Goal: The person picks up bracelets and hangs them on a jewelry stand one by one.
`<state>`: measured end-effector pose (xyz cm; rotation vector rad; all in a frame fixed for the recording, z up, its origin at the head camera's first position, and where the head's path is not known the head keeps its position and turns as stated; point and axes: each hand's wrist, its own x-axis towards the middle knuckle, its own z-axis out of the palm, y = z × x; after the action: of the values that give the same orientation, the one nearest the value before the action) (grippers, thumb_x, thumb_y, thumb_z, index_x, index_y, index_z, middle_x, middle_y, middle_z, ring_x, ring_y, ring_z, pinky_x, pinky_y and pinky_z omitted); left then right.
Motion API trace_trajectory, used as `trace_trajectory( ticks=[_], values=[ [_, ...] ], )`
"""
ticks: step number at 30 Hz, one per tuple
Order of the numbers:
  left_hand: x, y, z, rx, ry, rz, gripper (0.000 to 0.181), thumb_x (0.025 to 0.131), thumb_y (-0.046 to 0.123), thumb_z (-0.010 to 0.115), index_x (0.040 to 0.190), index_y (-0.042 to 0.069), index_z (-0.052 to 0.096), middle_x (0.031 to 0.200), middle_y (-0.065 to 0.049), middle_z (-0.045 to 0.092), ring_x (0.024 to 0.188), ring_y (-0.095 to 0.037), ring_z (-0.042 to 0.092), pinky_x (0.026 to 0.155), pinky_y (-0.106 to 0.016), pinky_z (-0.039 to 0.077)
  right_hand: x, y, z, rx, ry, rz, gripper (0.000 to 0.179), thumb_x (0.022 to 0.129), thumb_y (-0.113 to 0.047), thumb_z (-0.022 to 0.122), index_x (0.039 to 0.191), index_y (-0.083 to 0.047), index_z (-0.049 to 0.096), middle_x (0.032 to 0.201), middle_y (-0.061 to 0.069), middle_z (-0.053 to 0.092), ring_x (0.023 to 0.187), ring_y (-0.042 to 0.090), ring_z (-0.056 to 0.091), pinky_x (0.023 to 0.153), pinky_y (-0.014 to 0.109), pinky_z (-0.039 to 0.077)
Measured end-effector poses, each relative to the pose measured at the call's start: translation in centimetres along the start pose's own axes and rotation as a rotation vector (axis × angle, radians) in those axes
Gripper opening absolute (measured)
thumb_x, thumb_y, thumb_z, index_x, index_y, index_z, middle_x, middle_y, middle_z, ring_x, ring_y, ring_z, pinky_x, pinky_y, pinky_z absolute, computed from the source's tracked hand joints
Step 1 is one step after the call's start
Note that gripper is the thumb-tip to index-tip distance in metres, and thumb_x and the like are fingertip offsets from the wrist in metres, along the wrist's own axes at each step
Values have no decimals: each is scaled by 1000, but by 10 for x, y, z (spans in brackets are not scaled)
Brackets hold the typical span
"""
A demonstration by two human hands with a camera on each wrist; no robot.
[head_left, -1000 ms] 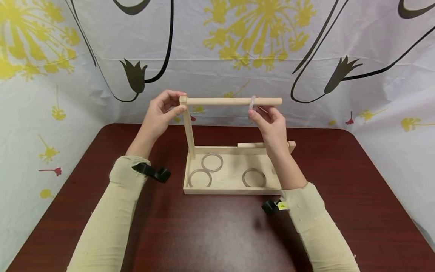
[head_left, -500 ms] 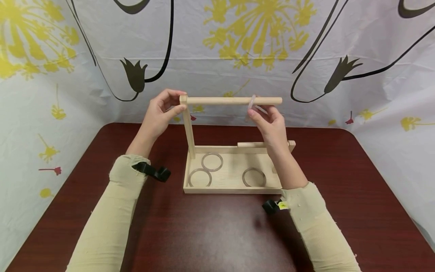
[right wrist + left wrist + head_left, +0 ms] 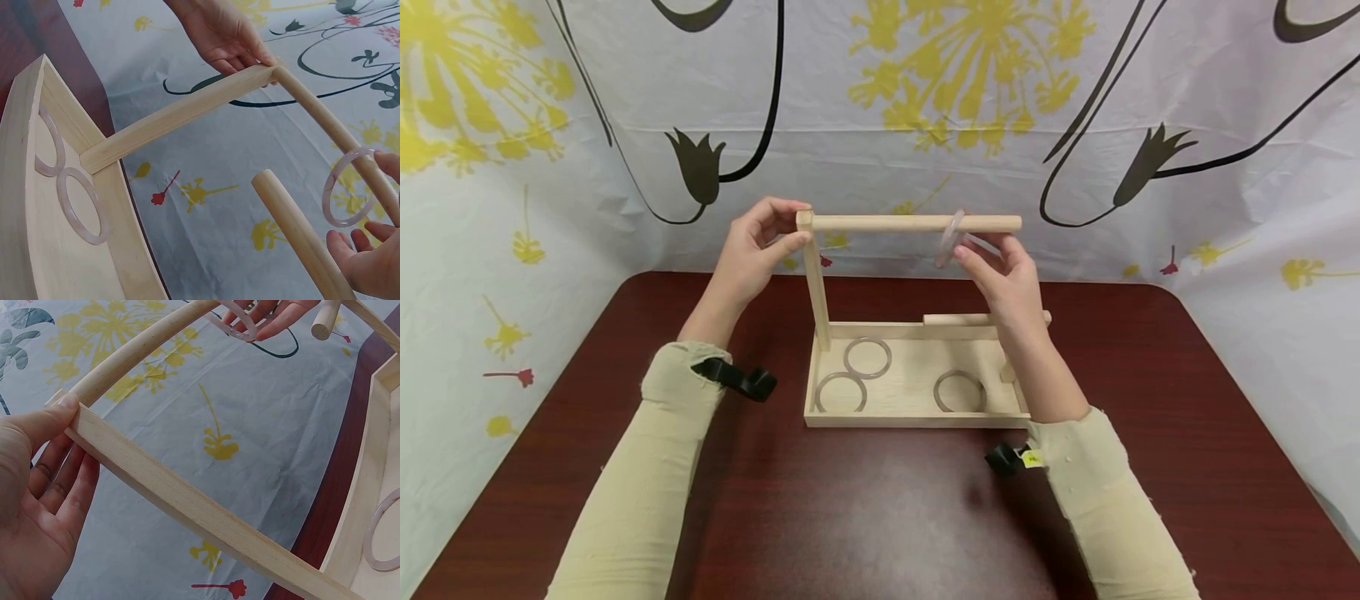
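Observation:
My left hand (image 3: pixel 748 250) grips the top corner of a wooden bangle stand (image 3: pixel 816 283), thumb on one side of the upright post and fingers on the other. From that corner a round upper rod (image 3: pixel 887 223) runs to the right. A pale translucent bangle (image 3: pixel 951 237) hangs tilted around this rod. Close by it is my right hand (image 3: pixel 1011 279); in the right wrist view the thumb is near the bangle's edge and the fingers are spread below it, not closed round it. Several similar bangles, among them one bangle (image 3: pixel 868 358), lie in the stand's tray (image 3: pixel 917 421).
A shorter, lower rod (image 3: pixel 955 320) lies along the tray's back edge, its right end partly behind my right arm. The dark red table (image 3: pixel 865 500) bears the stand. A printed white curtain (image 3: pixel 880 167) hangs behind and at both sides.
My right hand has shifted slightly right, and its fingers have loosened from the bangle. The bangle's lower edge now swings out to the left. My left hand has stayed in place.

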<state>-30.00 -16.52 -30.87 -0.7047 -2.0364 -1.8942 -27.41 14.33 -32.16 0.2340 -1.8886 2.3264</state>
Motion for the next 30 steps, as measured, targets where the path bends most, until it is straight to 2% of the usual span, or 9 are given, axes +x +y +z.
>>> trace_trajectory(
  ticks=[7,16,24,30],
  values=[
    [0,0,0,-8,-2,-1,27,91,-9,64,112,9,65,101,12,67,95,-11,64,85,-20,52,-7,-4,-4,-61,11,-6,39,95,-12,67,132,-13,58,133,-3,55,134,21,51,108,23,46],
    [0,1,0,-7,0,-6,27,91,-9,63,112,8,65,101,12,67,95,-10,64,85,-20,52,-16,-7,-10,-90,19,-15,33,96,-9,65,128,-15,57,129,-5,56,127,14,56,101,17,49],
    [0,0,0,-3,3,-10,26,91,-7,65,112,8,65,101,12,67,96,-12,64,85,-19,52,-24,-8,-14,-95,13,-30,49,96,-7,64,142,-5,48,126,-4,57,125,17,56,98,16,50],
    [0,-1,0,-5,3,-4,26,91,-8,64,111,9,65,102,12,67,96,-11,64,85,-19,52,-29,-7,-16,-72,-5,-37,43,95,-5,65,135,-12,54,126,-3,58,121,14,59,98,18,51]
  ],
)
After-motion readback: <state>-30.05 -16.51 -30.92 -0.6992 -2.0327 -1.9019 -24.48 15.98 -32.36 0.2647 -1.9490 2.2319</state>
